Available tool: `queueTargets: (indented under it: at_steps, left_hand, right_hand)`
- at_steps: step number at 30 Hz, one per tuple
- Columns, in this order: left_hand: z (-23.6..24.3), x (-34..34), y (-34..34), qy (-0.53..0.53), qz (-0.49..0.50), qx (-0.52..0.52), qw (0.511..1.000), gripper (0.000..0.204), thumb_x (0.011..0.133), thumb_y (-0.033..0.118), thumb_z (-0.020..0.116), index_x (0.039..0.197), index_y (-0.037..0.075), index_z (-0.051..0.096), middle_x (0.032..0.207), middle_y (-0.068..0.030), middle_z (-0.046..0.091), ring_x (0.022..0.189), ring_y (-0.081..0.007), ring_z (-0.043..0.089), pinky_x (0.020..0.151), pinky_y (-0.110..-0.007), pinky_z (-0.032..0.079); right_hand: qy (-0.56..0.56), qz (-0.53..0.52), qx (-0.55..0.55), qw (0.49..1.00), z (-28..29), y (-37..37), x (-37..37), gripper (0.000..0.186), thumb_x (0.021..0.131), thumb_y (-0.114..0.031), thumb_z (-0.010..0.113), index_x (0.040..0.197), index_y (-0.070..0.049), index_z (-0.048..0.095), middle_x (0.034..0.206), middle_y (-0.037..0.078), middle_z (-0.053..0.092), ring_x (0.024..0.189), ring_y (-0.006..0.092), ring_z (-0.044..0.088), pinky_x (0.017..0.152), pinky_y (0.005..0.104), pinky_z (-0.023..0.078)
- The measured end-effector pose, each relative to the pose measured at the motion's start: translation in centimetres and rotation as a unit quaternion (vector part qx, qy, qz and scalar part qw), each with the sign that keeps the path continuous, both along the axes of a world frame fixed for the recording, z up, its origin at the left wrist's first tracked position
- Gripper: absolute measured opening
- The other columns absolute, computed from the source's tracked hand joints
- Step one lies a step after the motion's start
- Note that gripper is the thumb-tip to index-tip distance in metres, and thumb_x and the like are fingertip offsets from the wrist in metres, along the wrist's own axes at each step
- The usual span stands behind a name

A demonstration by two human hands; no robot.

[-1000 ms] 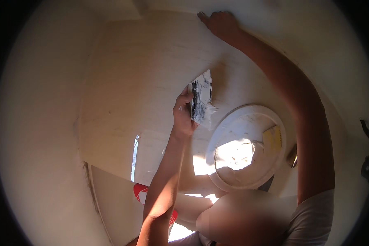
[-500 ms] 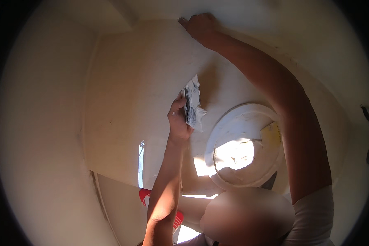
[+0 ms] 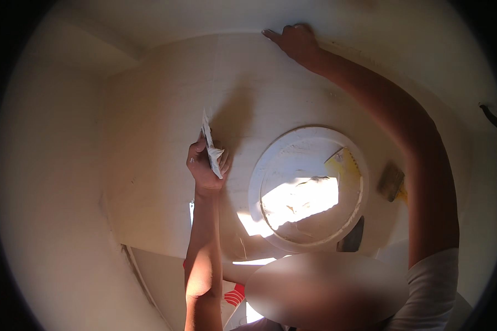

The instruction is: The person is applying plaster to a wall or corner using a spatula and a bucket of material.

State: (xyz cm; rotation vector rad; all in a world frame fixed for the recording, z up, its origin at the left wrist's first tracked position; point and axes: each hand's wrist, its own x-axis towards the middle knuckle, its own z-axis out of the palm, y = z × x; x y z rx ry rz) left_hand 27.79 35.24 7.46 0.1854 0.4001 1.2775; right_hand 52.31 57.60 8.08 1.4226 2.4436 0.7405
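My left hand point(image 3: 205, 170) is closed round a flat blade point(image 3: 209, 144) smeared with white putty. The blade stands nearly edge-on, and a lump of putty hangs from its right side. Far ahead, my right hand point(image 3: 299, 43) is up against the pale wall point(image 3: 248, 16), where it meets the tan surface. Its fingers are curled, with one digit stretching left; whatever they hold is hidden. Right of my left hand, a round white bucket point(image 3: 254, 185) holds pale putty, partly in bright sun. Inside it, a yellow toothed spreader point(image 3: 345, 165) leans at the right.
A flat brush point(image 3: 391, 182) with a yellow handle lies between the bucket and my right arm. A dark flat piece point(image 3: 351, 236) touches the bucket's near side. At the far right hangs a dark cable point(image 3: 491, 117). A pale wall point(image 3: 49, 165) rises on the left.
My left hand has shifted left with the blade, which has turned from showing its face to nearly edge-on. The view has moved; my right hand appears farther right along the wall, and the brush now shows.
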Motion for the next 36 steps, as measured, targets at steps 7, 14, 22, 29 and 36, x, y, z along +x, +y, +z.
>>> queueTargets:
  at_steps: [7, 14, 22, 29, 36]
  left_hand:
    - [-1.2, 2.9, 0.7, -0.051, -0.049, 0.053, 0.996, 0.024, 0.087, 0.021, 0.034, 0.101, 0.003, 0.043, 0.053, -0.0069, 0.044, 0.041, -0.014, 0.039, 0.034, -0.024, 0.035]
    - [-1.0, 5.7, 1.2, -0.054, -0.063, 0.084, 0.993, 0.028, 0.089, 0.021, 0.039, 0.107, 0.001, 0.037, 0.06, -0.008, 0.047, 0.048, -0.0137, 0.043, 0.042, -0.024, 0.037]
    - [-0.8, 8.5, 1.7, -0.042, -0.072, 0.068, 0.994, 0.03, 0.09, 0.023, 0.034, 0.109, 0.001, 0.04, 0.061, -0.0076, 0.045, 0.048, -0.0133, 0.041, 0.041, -0.023, 0.035]
    - [0.5, 9.7, 1.7, 0.015, -0.099, 0.033, 0.994, 0.023, 0.088, 0.018, 0.043, 0.102, -0.001, 0.04, 0.066, -0.0095, 0.051, 0.047, -0.0141, 0.045, 0.04, -0.024, 0.036]
    - [4.0, 20.8, 2.6, 0.086, -0.177, -0.026, 0.98, 0.033, 0.08, 0.018, 0.045, 0.108, 0.003, 0.05, 0.095, -0.0053, 0.059, 0.082, -0.0157, 0.058, 0.07, -0.028, 0.048]
  right_hand:
    - [0.011, -0.017, 0.004, 1.0, -0.8, -1.2, 12.7, 0.049, 0.084, -0.01, 0.048, 0.128, -0.031, 0.042, 0.076, 0.008, 0.059, 0.063, 0.0243, 0.061, 0.048, 0.0388, 0.046]
    - [-0.018, -0.01, 0.042, 0.999, -0.8, -2.5, 22.9, 0.053, 0.082, -0.01, 0.047, 0.129, -0.033, 0.04, 0.067, 0.005, 0.054, 0.057, 0.0184, 0.057, 0.049, 0.0293, 0.044]
    - [-0.027, -0.044, 0.024, 0.998, -1.2, -3.6, 30.7, 0.051, 0.083, -0.012, 0.045, 0.131, -0.029, 0.039, 0.072, 0.009, 0.058, 0.061, 0.0219, 0.06, 0.053, 0.032, 0.046]
    - [-0.094, -0.104, -0.01, 0.99, -0.2, -5.6, 36.1, 0.05, 0.085, -0.012, 0.044, 0.131, -0.028, 0.038, 0.074, 0.009, 0.058, 0.064, 0.0223, 0.06, 0.057, 0.0334, 0.047]
    - [0.111, -0.167, -0.151, 0.968, 5.1, -14.9, 32.6, 0.061, 0.078, -0.011, 0.057, 0.134, -0.012, 0.033, 0.075, 0.009, 0.059, 0.069, 0.0227, 0.06, 0.064, 0.0349, 0.048]
